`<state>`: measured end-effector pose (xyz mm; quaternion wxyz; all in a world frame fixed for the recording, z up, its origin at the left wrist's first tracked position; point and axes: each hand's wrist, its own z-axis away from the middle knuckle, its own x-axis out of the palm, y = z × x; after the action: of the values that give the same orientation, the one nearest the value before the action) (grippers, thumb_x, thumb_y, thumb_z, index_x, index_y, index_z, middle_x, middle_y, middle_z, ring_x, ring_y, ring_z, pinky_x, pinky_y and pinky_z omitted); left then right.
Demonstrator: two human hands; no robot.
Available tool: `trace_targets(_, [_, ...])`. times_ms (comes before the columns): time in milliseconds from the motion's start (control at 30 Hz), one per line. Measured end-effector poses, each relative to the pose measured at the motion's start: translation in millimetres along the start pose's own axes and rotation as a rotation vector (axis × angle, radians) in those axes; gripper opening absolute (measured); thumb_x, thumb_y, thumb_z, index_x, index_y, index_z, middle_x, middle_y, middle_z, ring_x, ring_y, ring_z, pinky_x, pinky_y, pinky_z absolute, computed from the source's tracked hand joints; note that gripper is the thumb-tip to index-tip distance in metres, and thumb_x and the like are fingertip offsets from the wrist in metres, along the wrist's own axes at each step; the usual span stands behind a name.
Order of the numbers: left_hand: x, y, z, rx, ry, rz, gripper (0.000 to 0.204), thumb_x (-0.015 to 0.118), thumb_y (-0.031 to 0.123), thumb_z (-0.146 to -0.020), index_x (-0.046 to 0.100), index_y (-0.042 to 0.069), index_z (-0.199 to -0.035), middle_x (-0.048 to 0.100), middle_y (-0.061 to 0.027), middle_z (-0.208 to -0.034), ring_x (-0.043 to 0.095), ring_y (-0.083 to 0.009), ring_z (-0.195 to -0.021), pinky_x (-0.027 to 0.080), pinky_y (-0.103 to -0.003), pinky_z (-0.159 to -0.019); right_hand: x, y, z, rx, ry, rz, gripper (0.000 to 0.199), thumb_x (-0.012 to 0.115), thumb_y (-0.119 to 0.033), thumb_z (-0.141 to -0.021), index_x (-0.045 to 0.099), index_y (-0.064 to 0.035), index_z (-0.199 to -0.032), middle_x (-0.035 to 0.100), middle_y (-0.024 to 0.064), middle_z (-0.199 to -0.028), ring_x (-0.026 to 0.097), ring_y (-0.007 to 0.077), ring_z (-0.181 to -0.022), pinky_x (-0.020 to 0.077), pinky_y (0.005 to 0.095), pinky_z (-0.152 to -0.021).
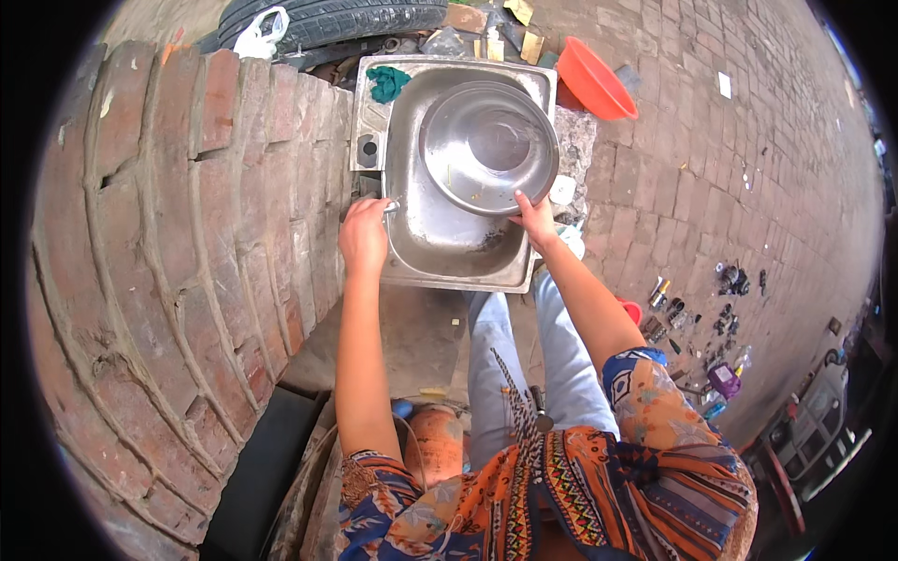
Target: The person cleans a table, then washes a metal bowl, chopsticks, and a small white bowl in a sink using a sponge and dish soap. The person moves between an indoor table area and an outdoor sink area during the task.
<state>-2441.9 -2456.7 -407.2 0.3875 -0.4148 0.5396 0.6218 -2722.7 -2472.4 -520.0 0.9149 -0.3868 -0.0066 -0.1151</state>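
left hand [363, 236]: gripping small metal tap handle [392, 206] at sink's left edge
right hand [535, 221]: pinching steel bowl [488, 148] rim
bowl: tilting inside steel sink [440, 252]
green cloth [386, 82]: lying on sink's back-left corner

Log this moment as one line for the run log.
left hand on tap handle | right hand holds steel bowl rim | bowl tilted in sink | green cloth on sink corner
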Motion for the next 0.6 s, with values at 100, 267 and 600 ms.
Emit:
trace_targets(100, [-1,7,-7,-0.022,-0.004,0.005,0.027,0.05,-0.001,-0.073,0.067,0.008,-0.093,0.064,-0.0075,-0.094,0.058,-0.0249,-0.097,0.047,-0.034,-0.081,16,-10,-28,-0.022,-0.007,-0.02,0.045,0.054,-0.016,-0.09,0.033,-0.007,-0.128,0.051,0.0112,-0.119,0.055,0.0211,-0.101,0.0532,0.0355,-0.073])
trace_targets(267, [3,-2,-1,-0.038,-0.015,-0.017,0.027,0.049,-0.001,-0.074,0.067,0.008,-0.093,0.064,-0.0086,-0.096,0.059,-0.0251,-0.098,0.047,-0.035,-0.081,5,-39,-38,-0.099,-0.009,-0.094,0.038,0.055,-0.019,-0.091,0.04,-0.0039,-0.122,0.056,0.0112,-0.111,0.059,0.0198,-0.095,0.0545,0.0336,-0.074])
trace_targets(600, [1,0,-3,-0.017,-0.019,-0.052,0.025,0.052,0.005,-0.077,0.066,0.01,-0.096,0.064,-0.0077,-0.1,0.058,-0.0232,-0.102,0.047,-0.033,-0.084,-6,-10,-29,-0.35,0.154,0.236,0.045,0.054,-0.014,-0.089,0.033,-0.0062,-0.129,0.057,0.0112,-0.108,0.059,0.0187,-0.086,0.0499,0.03,-0.068])
